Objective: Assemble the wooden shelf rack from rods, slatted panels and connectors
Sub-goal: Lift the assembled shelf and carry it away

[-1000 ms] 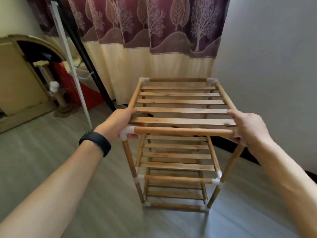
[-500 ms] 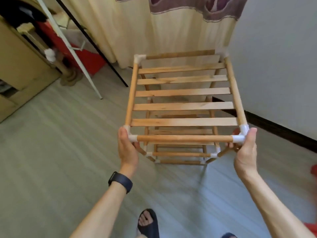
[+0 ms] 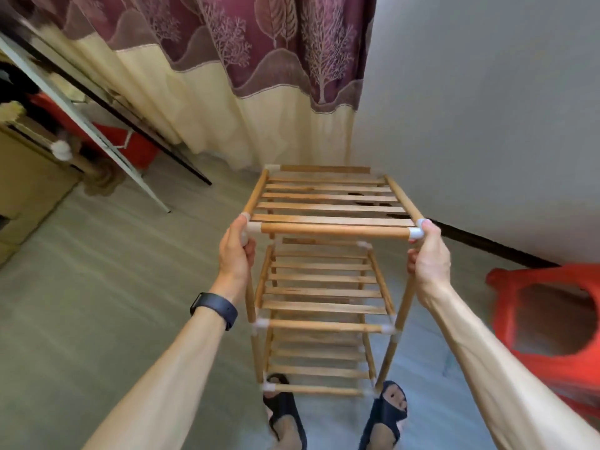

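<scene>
The person's left hand (image 3: 235,251) is wrapped round the near left top corner of the wooden shelf rack (image 3: 324,287), thumb up against the white connector (image 3: 253,227) and fingers curled about the upright below it. The right hand (image 3: 428,251) clasps the matching near right corner the same way. Between the two grips runs the front top rod (image 3: 334,230), and the top slatted panel (image 3: 328,203) stretches away beyond them. Two lower tiers drop straight below the hands, the base lying between the person's sandals (image 3: 285,414) (whether it rests on the floor (image 3: 113,303) cannot be told). The rack looks light, being thin wood and open slats. It is probably only as stiff as its connectors are well seated, so twisting it or pulling the corners apart could loosen a joint. The corners, where rod meets upright, seem the soundest hold, and the slats the weakest.
</scene>
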Available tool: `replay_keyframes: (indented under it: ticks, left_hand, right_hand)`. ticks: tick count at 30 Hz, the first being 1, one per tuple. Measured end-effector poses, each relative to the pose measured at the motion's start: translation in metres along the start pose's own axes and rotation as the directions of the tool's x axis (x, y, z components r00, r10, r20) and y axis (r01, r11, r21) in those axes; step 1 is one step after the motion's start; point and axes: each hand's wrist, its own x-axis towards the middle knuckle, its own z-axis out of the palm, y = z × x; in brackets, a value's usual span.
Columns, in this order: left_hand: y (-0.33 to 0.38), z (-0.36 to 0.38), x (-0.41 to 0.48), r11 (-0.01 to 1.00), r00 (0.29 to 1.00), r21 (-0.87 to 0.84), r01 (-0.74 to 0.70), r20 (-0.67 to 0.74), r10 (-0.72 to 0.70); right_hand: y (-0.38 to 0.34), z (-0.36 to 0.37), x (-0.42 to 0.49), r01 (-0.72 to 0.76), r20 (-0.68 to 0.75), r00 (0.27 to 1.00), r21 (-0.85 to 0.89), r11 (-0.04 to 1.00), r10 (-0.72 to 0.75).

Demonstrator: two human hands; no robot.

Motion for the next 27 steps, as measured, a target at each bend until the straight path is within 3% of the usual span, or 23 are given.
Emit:
replay_keyframes:
  ticks: [4,8,12,16,21,27]
  left_hand:
    - [0.049,0.024,-0.044,0.996,0.994,0.080,0.043,0.098,-0.051]
    - [0.101,0.064,-0.090,0.994,0.955,0.088,0.060,0.285,-0.083]
    - [0.147,0.108,-0.133,0.992,0.870,0.119,0.039,0.484,-0.092]
    - [0.187,0.152,-0.190,0.992,0.725,0.117,0.051,0.679,-0.117]
    - [0.219,0.209,-0.264,0.979,0.545,0.177,-0.097,0.833,-0.097]
    - [0.220,0.285,-0.384,0.968,0.312,0.178,-0.174,0.943,-0.118]
  right_hand:
    - [-0.040,-0.063,-0.040,-0.078,-0.051,0.996,0.019,0.997,0.079]
    - [-0.080,-0.137,-0.085,-0.004,-0.131,0.991,0.168,0.986,0.026]
    - [-0.116,-0.199,-0.131,0.085,-0.287,0.958,0.238,0.967,-0.014]
    - [-0.140,-0.258,-0.188,0.156,-0.466,0.885,0.298,0.942,0.001]
    - [-0.153,-0.327,-0.256,0.233,-0.640,0.767,0.338,0.912,0.041]
    - [-0.135,-0.403,-0.346,0.306,-0.820,0.538,0.404,0.862,0.193]
